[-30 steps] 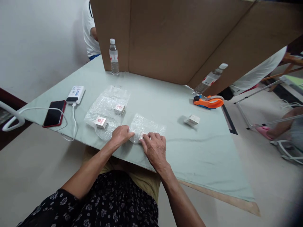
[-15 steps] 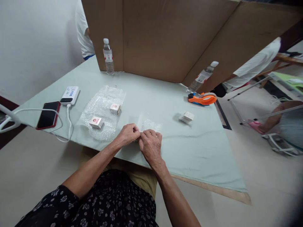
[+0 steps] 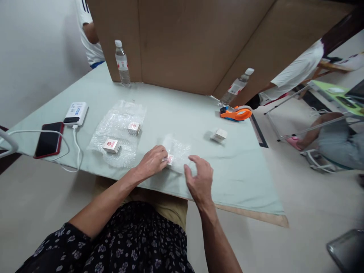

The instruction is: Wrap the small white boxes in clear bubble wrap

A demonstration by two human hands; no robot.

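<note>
Pinching the left end of a small printed carton (image 3: 170, 160) near the middle of the table's near edge, the left hand (image 3: 152, 162) has its fingers drawn in close; their tips are partly hidden. The carton lies on a small bubble-wrap sheet (image 3: 182, 149). Just right of that sheet, the right hand (image 3: 200, 177) holds nothing, thumb and fingers spread wide. Toward the table's left side, a larger bubble-wrap sheet (image 3: 116, 123) carries a front carton (image 3: 111, 145) and a back carton (image 3: 134, 129), set apart. A red-edged phone (image 3: 49, 140) lies by the near left corner, a white power bank (image 3: 76, 113) just beyond it. Nearer the table's right edge sits a pale carton (image 3: 220, 135), with an orange tape dispenser (image 3: 241, 113) close to the far right corner.
</note>
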